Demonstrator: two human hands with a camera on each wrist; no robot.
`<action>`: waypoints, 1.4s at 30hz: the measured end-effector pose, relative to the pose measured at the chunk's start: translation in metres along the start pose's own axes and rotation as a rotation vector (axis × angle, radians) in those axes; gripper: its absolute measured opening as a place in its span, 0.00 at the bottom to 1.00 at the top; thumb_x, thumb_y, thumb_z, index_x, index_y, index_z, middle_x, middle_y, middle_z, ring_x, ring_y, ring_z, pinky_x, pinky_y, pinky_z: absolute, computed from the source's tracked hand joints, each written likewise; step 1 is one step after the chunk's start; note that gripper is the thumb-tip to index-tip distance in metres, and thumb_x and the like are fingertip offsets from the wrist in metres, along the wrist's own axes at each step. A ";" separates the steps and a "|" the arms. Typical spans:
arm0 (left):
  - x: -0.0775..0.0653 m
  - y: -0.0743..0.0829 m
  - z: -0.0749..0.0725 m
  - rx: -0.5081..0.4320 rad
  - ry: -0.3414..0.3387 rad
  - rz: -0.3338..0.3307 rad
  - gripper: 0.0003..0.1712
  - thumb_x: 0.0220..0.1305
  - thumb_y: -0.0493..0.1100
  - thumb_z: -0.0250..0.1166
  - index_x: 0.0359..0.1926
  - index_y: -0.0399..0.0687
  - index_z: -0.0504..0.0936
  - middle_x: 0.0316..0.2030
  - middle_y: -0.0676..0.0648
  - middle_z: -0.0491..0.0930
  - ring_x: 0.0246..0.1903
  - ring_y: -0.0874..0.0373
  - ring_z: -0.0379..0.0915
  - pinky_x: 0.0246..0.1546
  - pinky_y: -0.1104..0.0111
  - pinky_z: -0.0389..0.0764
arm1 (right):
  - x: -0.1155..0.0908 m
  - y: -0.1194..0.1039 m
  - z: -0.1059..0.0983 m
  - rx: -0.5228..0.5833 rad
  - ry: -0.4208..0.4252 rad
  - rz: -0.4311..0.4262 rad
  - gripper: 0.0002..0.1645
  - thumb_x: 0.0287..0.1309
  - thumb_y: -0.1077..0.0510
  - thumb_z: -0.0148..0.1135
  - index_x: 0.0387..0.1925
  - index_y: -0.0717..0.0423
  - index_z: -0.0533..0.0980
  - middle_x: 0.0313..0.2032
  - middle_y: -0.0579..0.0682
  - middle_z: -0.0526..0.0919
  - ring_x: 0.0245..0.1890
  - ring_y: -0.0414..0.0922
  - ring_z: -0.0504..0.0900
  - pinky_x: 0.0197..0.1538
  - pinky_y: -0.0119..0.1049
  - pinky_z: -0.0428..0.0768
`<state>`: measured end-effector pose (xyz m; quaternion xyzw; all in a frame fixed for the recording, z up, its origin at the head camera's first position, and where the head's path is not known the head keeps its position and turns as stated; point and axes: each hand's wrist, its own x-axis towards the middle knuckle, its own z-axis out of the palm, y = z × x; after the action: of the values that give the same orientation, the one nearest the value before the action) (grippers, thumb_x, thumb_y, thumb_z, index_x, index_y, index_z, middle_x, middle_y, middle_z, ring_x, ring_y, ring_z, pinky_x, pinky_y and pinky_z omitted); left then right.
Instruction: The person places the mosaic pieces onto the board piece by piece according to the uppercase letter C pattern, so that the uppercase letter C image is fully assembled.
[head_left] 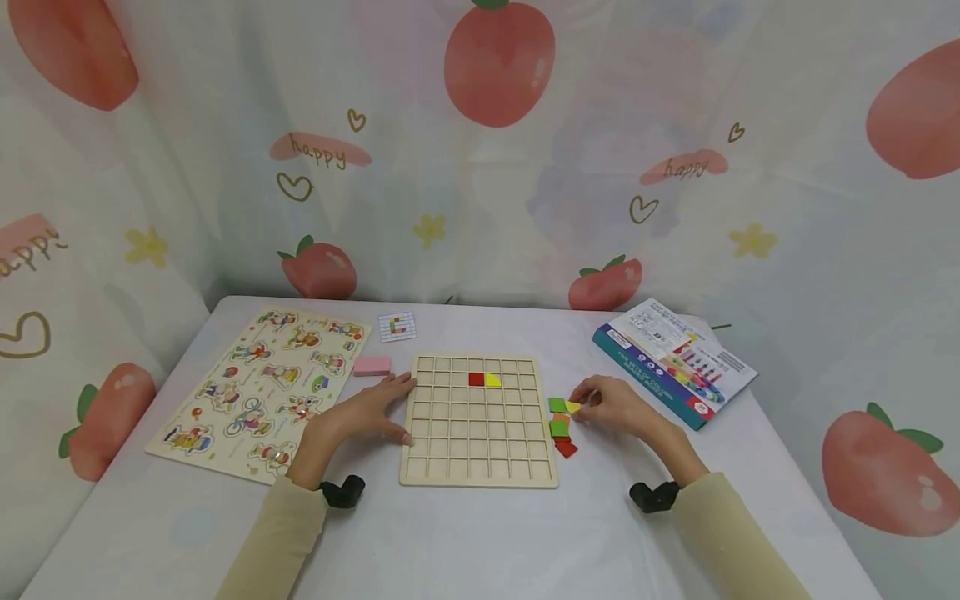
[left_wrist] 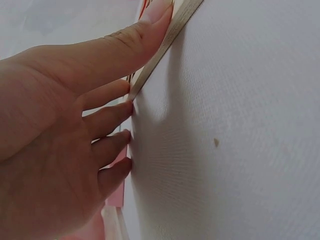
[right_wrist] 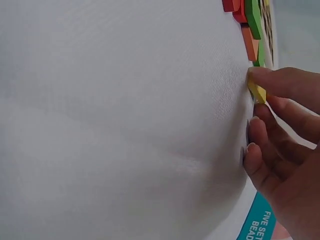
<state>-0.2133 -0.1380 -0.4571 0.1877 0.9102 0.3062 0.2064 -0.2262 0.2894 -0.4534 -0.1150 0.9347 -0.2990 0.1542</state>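
Observation:
A wooden grid board [head_left: 480,475] lies flat in the middle of the table. A red square tile [head_left: 476,379] and a yellow tile with one rounded corner [head_left: 492,380] sit side by side in its upper cells. My left hand [head_left: 369,410] rests at the board's left edge, fingers loosely spread; the left wrist view shows the thumb on the rim. Just right of the board, my right hand [head_left: 617,403] pinches another yellow tile [right_wrist: 257,92] between thumb and fingers. Beside it lie green tiles [head_left: 558,428], an orange tile [right_wrist: 249,43] and red tiles [head_left: 566,448].
A picture puzzle board [head_left: 247,392] lies on the left, with a pink block [head_left: 372,367] near its right edge. Behind them is a small pattern card [head_left: 397,327]. At the back right rests a teal and white box [head_left: 675,358]. A patterned cloth [head_left: 480,208] hangs behind the table.

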 end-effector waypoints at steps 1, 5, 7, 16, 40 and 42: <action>0.000 0.000 0.000 -0.002 0.001 0.000 0.58 0.54 0.47 0.80 0.80 0.42 0.58 0.81 0.39 0.50 0.81 0.37 0.37 0.79 0.42 0.47 | 0.000 -0.001 0.000 0.009 -0.001 0.004 0.14 0.59 0.59 0.73 0.46 0.58 0.83 0.40 0.52 0.83 0.41 0.47 0.76 0.42 0.32 0.79; 0.001 -0.001 0.001 -0.005 0.004 -0.007 0.58 0.54 0.47 0.80 0.80 0.42 0.58 0.81 0.40 0.50 0.81 0.39 0.37 0.79 0.43 0.47 | 0.000 -0.005 0.001 0.023 -0.002 -0.003 0.11 0.59 0.61 0.72 0.43 0.58 0.82 0.38 0.52 0.83 0.40 0.47 0.77 0.44 0.32 0.80; 0.001 -0.002 0.002 -0.007 0.001 -0.006 0.58 0.55 0.47 0.80 0.80 0.43 0.58 0.81 0.40 0.50 0.81 0.39 0.37 0.79 0.43 0.47 | 0.001 -0.006 0.002 0.019 0.000 -0.013 0.10 0.59 0.62 0.71 0.43 0.58 0.82 0.38 0.52 0.83 0.40 0.47 0.77 0.45 0.33 0.80; -0.002 -0.003 0.003 0.001 0.003 -0.006 0.57 0.55 0.47 0.80 0.80 0.42 0.58 0.81 0.40 0.50 0.81 0.38 0.38 0.79 0.42 0.47 | 0.009 -0.010 0.002 -0.003 0.083 -0.061 0.12 0.62 0.60 0.69 0.48 0.55 0.85 0.41 0.50 0.86 0.42 0.47 0.78 0.45 0.36 0.79; -0.001 -0.003 0.001 -0.010 0.012 -0.001 0.57 0.55 0.47 0.79 0.80 0.43 0.58 0.81 0.41 0.50 0.82 0.40 0.37 0.79 0.44 0.47 | 0.052 -0.073 0.024 0.070 0.070 -0.133 0.11 0.64 0.60 0.69 0.47 0.54 0.87 0.43 0.50 0.89 0.41 0.46 0.81 0.51 0.39 0.83; 0.000 -0.003 0.000 -0.013 0.011 -0.004 0.57 0.56 0.47 0.79 0.80 0.43 0.58 0.82 0.42 0.50 0.82 0.41 0.37 0.80 0.44 0.47 | 0.056 -0.077 0.026 0.081 0.071 -0.136 0.10 0.64 0.60 0.69 0.46 0.53 0.87 0.43 0.50 0.89 0.41 0.47 0.81 0.51 0.40 0.83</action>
<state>-0.2135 -0.1399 -0.4589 0.1831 0.9096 0.3127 0.2034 -0.2596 0.1976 -0.4401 -0.1613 0.9166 -0.3504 0.1045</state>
